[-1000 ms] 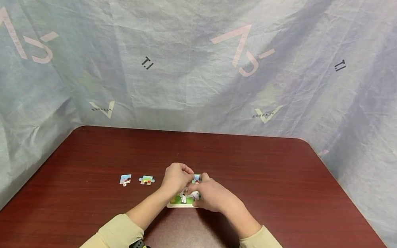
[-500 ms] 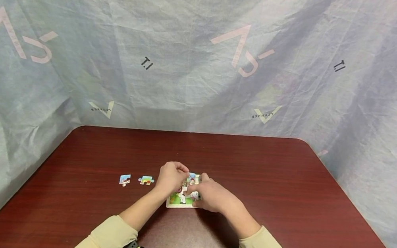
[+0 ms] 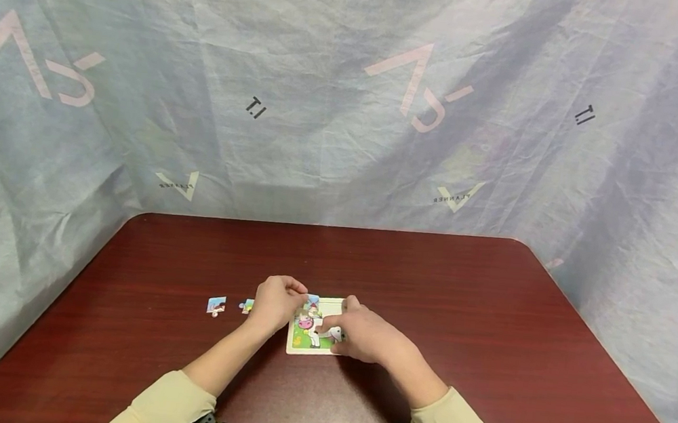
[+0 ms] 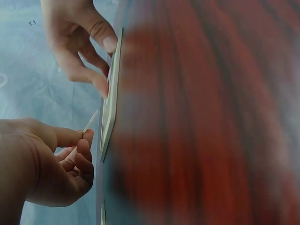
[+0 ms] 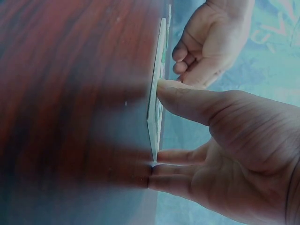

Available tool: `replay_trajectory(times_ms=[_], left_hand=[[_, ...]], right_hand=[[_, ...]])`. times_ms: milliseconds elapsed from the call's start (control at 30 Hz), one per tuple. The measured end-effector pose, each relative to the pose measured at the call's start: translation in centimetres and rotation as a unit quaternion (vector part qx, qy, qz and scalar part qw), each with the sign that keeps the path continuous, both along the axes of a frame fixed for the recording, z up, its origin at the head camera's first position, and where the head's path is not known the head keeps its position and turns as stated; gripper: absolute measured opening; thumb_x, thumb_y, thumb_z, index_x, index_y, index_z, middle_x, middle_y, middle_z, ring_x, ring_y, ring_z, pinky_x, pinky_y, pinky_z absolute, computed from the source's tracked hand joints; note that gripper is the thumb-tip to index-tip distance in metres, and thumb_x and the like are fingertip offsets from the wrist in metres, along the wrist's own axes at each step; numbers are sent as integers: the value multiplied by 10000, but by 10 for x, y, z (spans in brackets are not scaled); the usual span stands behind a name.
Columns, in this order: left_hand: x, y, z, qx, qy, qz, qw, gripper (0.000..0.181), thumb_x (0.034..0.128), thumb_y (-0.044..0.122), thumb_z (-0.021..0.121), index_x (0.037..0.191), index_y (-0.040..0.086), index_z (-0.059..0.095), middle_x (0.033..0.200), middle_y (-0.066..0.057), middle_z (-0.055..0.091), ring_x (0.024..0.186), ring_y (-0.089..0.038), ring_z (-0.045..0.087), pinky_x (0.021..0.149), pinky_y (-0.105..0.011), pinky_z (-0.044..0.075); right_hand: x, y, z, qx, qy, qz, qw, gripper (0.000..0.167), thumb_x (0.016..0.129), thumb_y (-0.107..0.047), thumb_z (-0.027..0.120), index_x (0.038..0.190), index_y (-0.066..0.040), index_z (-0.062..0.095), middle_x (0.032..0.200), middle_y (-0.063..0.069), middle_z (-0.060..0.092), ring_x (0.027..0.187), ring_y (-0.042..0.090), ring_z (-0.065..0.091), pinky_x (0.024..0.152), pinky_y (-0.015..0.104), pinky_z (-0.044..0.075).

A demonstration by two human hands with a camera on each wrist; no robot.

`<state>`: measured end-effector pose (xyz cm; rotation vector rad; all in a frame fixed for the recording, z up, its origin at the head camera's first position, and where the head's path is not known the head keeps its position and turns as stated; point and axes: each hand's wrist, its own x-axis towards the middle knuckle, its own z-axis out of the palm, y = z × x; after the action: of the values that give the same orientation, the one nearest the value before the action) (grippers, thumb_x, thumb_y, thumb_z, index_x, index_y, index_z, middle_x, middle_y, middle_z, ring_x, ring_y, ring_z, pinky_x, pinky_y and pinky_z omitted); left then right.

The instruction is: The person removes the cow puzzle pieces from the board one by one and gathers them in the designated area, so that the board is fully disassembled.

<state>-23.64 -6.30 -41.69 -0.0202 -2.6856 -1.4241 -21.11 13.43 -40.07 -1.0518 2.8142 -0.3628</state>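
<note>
My left hand (image 3: 276, 305) pinches a small puzzle piece (image 3: 312, 300) over the upper left of a light-framed puzzle board (image 3: 314, 353). In the left wrist view the thin piece (image 4: 91, 121) stands edge-on between thumb and fingers of the left hand (image 4: 51, 161), apart from the board (image 4: 110, 110). A cow picture shows in the board's lower part; its upper right is bare. My right hand (image 3: 371, 335) rests on the board's right side with spread fingers. In the right wrist view the right hand (image 5: 234, 145) has its thumb on the rim, other fingers at the board's edge.
Two loose puzzle pieces lie left of the board: one farther out (image 3: 216, 305), one (image 3: 247, 306) partly behind the left hand. The dark red table (image 3: 431, 275) reaches back to a grey-blue cloth (image 3: 321, 142).
My left hand has moved left with the pinched piece, uncovering more of the board and partly covering the nearer loose piece. My right hand has stayed in place.
</note>
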Motion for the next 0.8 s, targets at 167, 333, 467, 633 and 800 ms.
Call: replay_trajectory(times_ms=[167, 333, 467, 633, 800], left_hand=[[0, -10, -1, -112, 43, 32, 9999, 46, 870, 78, 767, 859, 36, 751, 720, 13, 702, 682, -120, 619, 648, -306, 491], [1, -20, -2, -142, -64, 40, 9999, 36, 886, 76, 757, 874, 44, 750, 725, 13, 697, 692, -131, 626, 641, -307, 486], [2, -28, -3, -194, -85, 64, 9998, 36, 899, 81, 748, 876, 53, 750, 727, 15, 695, 695, -132, 629, 634, -310, 480], [4, -37, -2, -286, -103, 75, 9995, 32, 904, 80, 742, 880, 60, 749, 734, 9, 701, 694, -131, 628, 640, -316, 479], [6, -44, -2, -356, -152, 95, 9992, 36, 903, 81, 740, 878, 56, 747, 742, 4, 706, 703, -137, 629, 649, -322, 477]], right_hand=[[1, -1, 1, 79, -61, -23, 9999, 287, 871, -154, 813, 1141, -233, 755, 1020, 106, 484, 816, 189, 477, 715, 313, 464], [1, -1, 2, 63, -58, -26, 10000, 296, 866, -140, 815, 1140, -233, 754, 1005, 101, 478, 805, 188, 474, 702, 308, 462], [-1, 0, 0, 56, -63, -48, 10000, 292, 865, -144, 816, 1135, -235, 754, 1021, 111, 486, 822, 195, 481, 705, 306, 465], [-1, 0, -1, 80, -46, -58, 9999, 290, 870, -149, 812, 1140, -235, 752, 1037, 116, 494, 837, 198, 484, 718, 307, 466], [-1, 0, -2, 96, -57, -52, 9999, 304, 869, -145, 811, 1151, -240, 751, 1045, 117, 496, 850, 204, 483, 728, 316, 467]])
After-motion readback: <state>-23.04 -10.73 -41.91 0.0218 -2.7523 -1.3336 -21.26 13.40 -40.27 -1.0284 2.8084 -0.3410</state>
